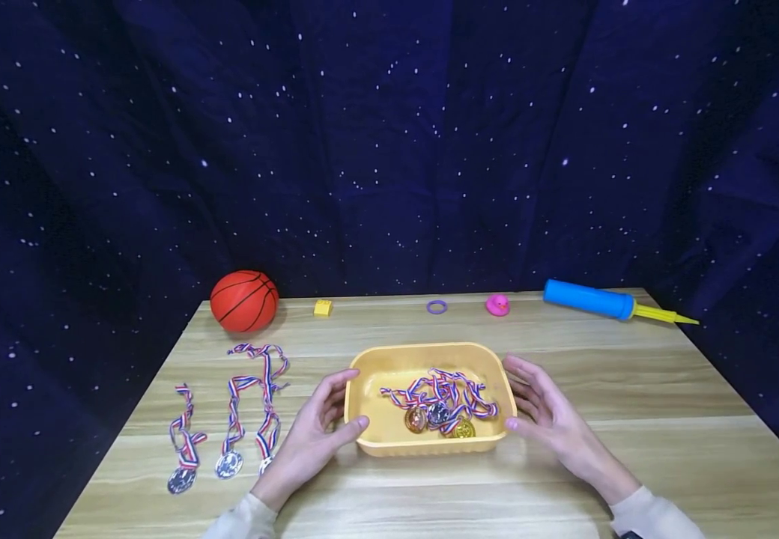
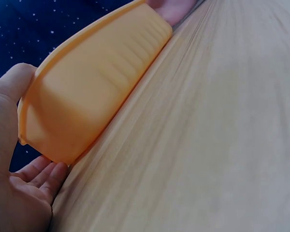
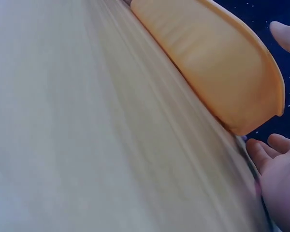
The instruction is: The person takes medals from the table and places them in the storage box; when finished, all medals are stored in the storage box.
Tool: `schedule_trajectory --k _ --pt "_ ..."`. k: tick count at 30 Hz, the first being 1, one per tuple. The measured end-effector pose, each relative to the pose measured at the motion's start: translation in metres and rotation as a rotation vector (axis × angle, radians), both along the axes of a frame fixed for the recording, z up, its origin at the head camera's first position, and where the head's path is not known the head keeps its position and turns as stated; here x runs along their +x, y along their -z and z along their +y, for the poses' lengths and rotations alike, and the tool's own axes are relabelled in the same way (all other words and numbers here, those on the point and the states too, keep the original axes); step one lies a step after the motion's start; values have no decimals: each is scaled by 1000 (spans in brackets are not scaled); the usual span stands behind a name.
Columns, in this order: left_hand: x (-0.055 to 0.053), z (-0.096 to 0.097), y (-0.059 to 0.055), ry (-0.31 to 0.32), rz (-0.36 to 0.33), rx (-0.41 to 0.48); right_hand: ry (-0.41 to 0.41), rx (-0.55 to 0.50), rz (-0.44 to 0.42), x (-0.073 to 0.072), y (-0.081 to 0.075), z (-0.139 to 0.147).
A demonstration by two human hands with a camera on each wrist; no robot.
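A yellow plastic basket (image 1: 426,448) stands on the table at the middle of the head view. Inside lie several medals with striped ribbons (image 1: 453,393); copper-coloured, silver and gold discs show. At the basket's left end, my left hand (image 1: 315,427) holds it, thumb over the rim and fingers by the lower corner. My right hand (image 1: 547,419) is spread beside the right end; in the right wrist view its thumb and fingers (image 3: 263,152) stand apart from the basket wall. To the left, three silver medals (image 1: 230,464) lie with ribbons stretched out; my left hand partly covers one.
Along the table's back edge are a red basketball (image 1: 244,301), a yellow block (image 1: 323,308), a purple ring (image 1: 437,307), a pink rubber duck (image 1: 497,305) and a blue hand pump (image 1: 588,298) with a yellow nozzle. A dark starry curtain (image 1: 389,150) hangs behind.
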State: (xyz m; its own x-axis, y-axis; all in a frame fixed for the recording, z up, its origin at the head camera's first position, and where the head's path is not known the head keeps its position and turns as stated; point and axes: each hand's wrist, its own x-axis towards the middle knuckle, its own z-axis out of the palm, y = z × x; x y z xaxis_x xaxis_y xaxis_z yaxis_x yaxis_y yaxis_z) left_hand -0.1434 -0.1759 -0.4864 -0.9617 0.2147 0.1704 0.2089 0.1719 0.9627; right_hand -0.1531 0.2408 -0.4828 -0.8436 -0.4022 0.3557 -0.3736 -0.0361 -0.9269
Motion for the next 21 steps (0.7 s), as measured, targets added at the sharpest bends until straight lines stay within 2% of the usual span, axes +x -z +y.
schedule_trajectory --k 9,17,21 --pt "0 1 0 -3 -8 -3 16 89 -33 3 5 1" --pt "0 1 -4 10 -37 14 18 92 -55 4 4 3" --pt "1 -3 -9 20 -19 17 11 88 -58 4 4 1"
